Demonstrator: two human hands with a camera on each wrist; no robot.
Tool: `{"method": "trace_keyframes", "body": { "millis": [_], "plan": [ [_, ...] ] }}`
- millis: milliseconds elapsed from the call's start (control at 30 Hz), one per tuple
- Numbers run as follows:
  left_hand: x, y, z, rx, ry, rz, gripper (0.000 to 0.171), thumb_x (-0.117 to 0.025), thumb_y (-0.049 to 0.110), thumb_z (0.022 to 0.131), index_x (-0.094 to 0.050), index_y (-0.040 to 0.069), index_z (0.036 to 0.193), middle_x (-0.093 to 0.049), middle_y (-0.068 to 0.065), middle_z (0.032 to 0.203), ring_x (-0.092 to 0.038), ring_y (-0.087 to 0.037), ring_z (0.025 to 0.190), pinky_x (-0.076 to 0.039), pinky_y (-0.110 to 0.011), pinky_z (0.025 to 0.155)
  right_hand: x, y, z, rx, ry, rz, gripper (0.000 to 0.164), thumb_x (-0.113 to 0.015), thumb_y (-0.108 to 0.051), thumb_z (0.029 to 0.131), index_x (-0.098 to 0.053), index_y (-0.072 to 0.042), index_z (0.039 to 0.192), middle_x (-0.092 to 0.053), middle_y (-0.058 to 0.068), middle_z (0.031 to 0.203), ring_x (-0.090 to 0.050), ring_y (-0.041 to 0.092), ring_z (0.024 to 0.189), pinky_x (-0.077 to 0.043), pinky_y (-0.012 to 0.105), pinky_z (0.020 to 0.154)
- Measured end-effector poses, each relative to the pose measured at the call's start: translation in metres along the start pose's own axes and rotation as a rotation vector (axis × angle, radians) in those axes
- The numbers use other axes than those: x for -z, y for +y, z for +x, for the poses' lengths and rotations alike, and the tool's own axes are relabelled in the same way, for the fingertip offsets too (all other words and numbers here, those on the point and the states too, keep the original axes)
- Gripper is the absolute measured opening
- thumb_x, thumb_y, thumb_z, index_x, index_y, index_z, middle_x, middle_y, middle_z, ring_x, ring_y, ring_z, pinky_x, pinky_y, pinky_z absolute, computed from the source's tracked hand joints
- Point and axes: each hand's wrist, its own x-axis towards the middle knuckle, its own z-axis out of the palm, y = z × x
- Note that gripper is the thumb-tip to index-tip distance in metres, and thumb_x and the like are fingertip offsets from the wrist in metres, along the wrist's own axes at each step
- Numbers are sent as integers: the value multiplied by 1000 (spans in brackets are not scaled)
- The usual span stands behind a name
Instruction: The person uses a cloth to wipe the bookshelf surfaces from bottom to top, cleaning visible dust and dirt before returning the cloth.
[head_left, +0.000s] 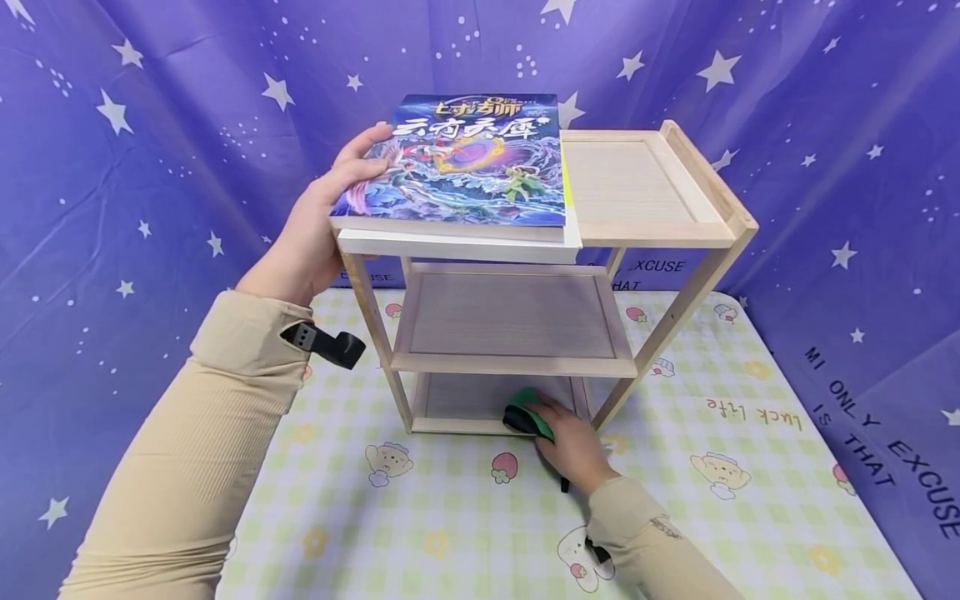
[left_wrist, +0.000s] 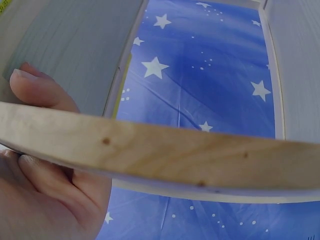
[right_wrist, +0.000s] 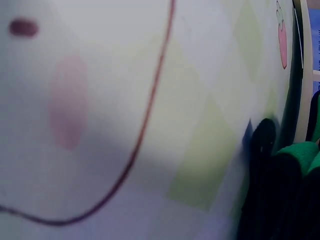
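Observation:
A three-tier wooden shelf [head_left: 517, 365] stands on the table. My left hand [head_left: 307, 225] grips its top left end, thumb and fingers on the books' left side. In the left wrist view, a wooden bar [left_wrist: 150, 152] crosses in front of this hand [left_wrist: 65, 205]. A blue illustrated book [head_left: 465, 196] lies on top of a white-edged book [head_left: 457, 244] on the top tier. Low down, my right hand [head_left: 573, 454] holds a soft green-and-black bundle, looking like work gloves [head_left: 528, 421], at the bottom tier's front edge. The right wrist view shows its green knit [right_wrist: 300, 150] and black rounded ends.
The books cover the top tier's left part; its right part is bare wood [head_left: 630, 179]. The middle tier [head_left: 510, 312] carries nothing visible. A checked tablecloth [head_left: 465, 517] with cartoon prints lies beneath. A purple star-patterned curtain [head_left: 187, 125] surrounds the table.

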Motion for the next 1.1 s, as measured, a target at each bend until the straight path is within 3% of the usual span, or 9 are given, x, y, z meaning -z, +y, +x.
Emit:
{"method": "trace_keyframes", "body": {
  "millis": [400,700,900,1100],
  "plan": [
    [0,0,0,-4,-4,1,52,-47,35,98,-38,43,148,-16,7,162,-32,-19,143,-25,-38,116,0,4,-6,-68,32,-25,50,-75,-6,80,-64,-8,128,-56,19,140,-63,44,112,-53,54,83],
    [1,-1,0,1,-1,-2,52,-47,35,97,-38,44,148,-17,7,162,-35,-19,142,-27,-37,116,-5,-1,-5,-140,102,-119,52,-72,-3,79,-60,-1,130,-55,27,137,-63,46,105,-54,54,74],
    [1,-1,1,-1,3,-13,52,-48,34,97,-39,43,147,-20,6,161,-39,-19,140,-29,-36,114,-9,-5,0,-201,87,-198,57,-77,-10,81,-56,3,133,-48,31,143,-58,47,118,-53,54,86],
    [1,-2,2,0,6,-22,51,-49,34,97,-40,43,147,-21,6,161,-40,-19,139,-29,-34,113,-10,-7,4,-208,95,-271,60,-79,-9,79,-55,8,131,-47,35,140,-57,49,118,-52,53,92]
  ]
}}
